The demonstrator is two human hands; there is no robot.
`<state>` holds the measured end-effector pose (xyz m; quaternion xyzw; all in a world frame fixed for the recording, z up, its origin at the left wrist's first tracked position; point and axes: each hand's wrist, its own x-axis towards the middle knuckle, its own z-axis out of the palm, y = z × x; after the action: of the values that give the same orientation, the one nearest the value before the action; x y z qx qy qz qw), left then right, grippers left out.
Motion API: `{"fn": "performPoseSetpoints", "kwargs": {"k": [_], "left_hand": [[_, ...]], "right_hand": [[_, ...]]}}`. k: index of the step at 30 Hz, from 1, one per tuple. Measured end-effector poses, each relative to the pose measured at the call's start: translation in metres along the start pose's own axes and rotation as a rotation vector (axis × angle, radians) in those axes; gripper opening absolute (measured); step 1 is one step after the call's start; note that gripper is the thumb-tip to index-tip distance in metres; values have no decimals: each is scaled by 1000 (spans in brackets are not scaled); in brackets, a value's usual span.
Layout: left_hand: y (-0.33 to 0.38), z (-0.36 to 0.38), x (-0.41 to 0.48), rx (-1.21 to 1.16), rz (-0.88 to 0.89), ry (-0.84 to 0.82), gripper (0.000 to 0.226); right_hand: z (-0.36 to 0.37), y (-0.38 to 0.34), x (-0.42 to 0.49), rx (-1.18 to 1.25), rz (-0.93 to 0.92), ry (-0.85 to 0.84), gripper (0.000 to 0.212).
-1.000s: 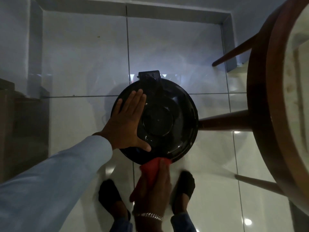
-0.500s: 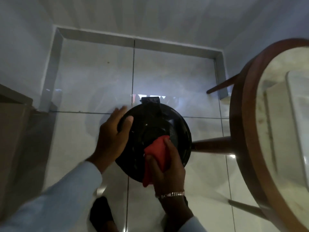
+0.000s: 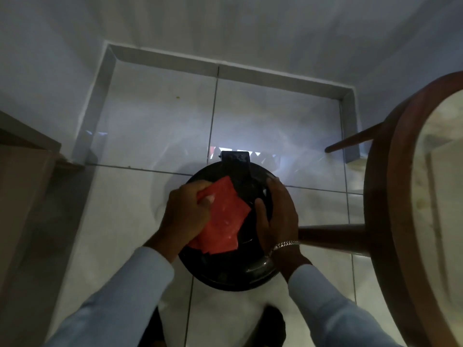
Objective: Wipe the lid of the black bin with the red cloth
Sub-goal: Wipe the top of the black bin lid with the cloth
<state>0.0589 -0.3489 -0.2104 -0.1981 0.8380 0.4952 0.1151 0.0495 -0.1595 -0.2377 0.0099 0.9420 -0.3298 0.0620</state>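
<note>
The black bin stands on the floor below me, and its round glossy lid [image 3: 225,271] is closed, with the hinge tab [image 3: 235,161] on the far side. The red cloth [image 3: 225,221] lies spread over the middle of the lid. My left hand [image 3: 185,216] pinches the cloth's left edge and rests on the left part of the lid. My right hand [image 3: 278,216], with a metal bracelet at the wrist, grips the lid's right rim, thumb on top.
A round wooden table [image 3: 380,196] with a pale top stands close on the right, and one of its legs [image 3: 333,236] nearly touches the bin. Brown furniture [image 3: 22,196] is at the left. White floor tiles [image 3: 150,121] meet the wall skirting ahead. My dark shoes [image 3: 273,326] are below the bin.
The red cloth has passed from my right hand to my left hand and now lies spread on the lid. My right hand moved to the lid's right rim.
</note>
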Motion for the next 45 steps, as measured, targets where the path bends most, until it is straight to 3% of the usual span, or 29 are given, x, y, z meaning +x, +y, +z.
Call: {"fn": "performPoseSetpoints", "kwargs": {"k": [4, 10, 17, 23, 28, 36, 45], "left_hand": [[-1, 26, -13, 308, 243, 253, 46], [-22, 57, -13, 792, 350, 6, 81], [-59, 43, -26, 782, 674, -43, 76], [-20, 52, 17, 698, 481, 29, 67], [-5, 61, 36, 776, 548, -66, 65], [-68, 31, -29, 642, 570, 53, 68], [-37, 44, 1, 706, 578, 36, 66]], "right_hand": [[22, 18, -9, -264, -52, 22, 52], [31, 27, -8, -321, -45, 49, 52], [34, 30, -9, -327, -60, 77, 52], [34, 29, -9, -334, -72, 85, 54], [33, 30, -9, -329, -83, 126, 52], [35, 31, -7, -290, -55, 124, 51], [37, 30, -6, -299, -23, 146, 51]]}}
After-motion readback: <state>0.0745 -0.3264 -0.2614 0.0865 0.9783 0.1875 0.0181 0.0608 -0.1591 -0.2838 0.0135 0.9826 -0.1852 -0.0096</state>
